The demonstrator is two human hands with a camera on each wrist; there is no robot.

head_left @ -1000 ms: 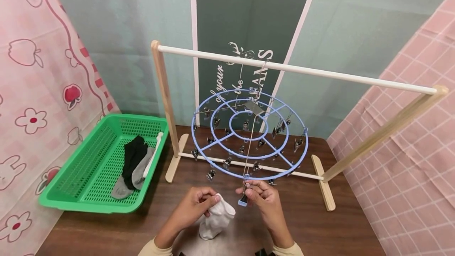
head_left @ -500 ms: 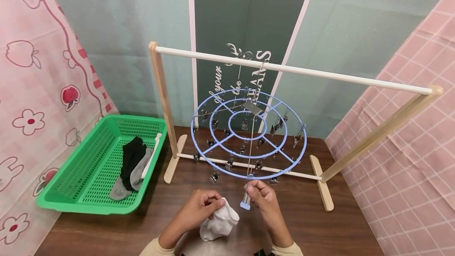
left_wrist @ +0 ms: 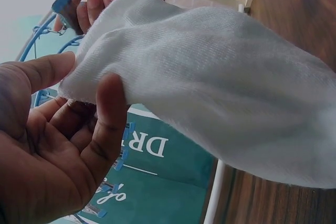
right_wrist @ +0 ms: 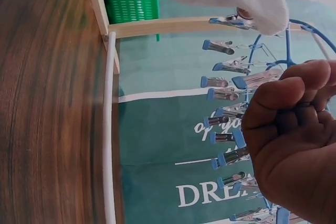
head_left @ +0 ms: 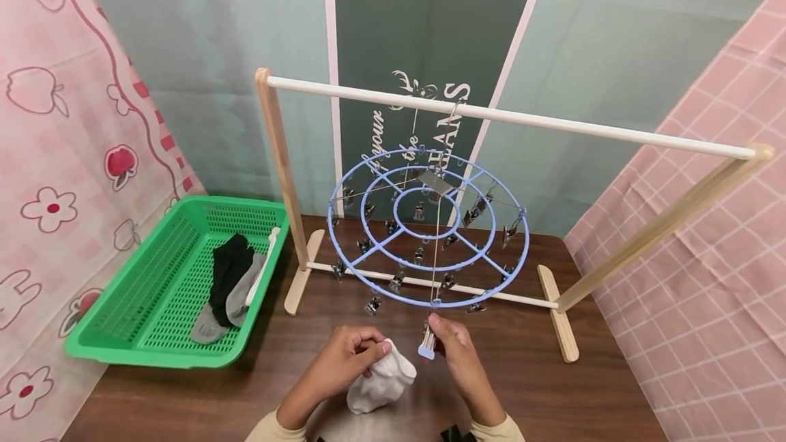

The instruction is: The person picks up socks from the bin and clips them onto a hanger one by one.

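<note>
My left hand (head_left: 340, 363) pinches the edge of a white sock (head_left: 382, 380) between thumb and fingers. In the left wrist view the sock (left_wrist: 199, 72) spreads out from the fingertips. Just to the right, my right hand (head_left: 460, 357) pinches a blue-tipped metal clip (head_left: 427, 348) with its tips pointing down. That clip (right_wrist: 257, 78) hangs from the rim of a round blue clip hanger (head_left: 381, 242). A small gap separates sock and clip in the head view. The right palm hides part of the clip's handles.
A wooden rack with a white top bar (head_left: 552, 123) holds the hanger, whose several other clips dangle around it. At left stands a green basket (head_left: 144, 357) with a black sock (head_left: 228, 275), a grey sock (head_left: 242, 295) and a white item (head_left: 265, 264) inside.
The right hand has shifted its fingers on the clip and turned it, so its blue tip faces the camera. The left hand and sock have drifted slightly right.
</note>
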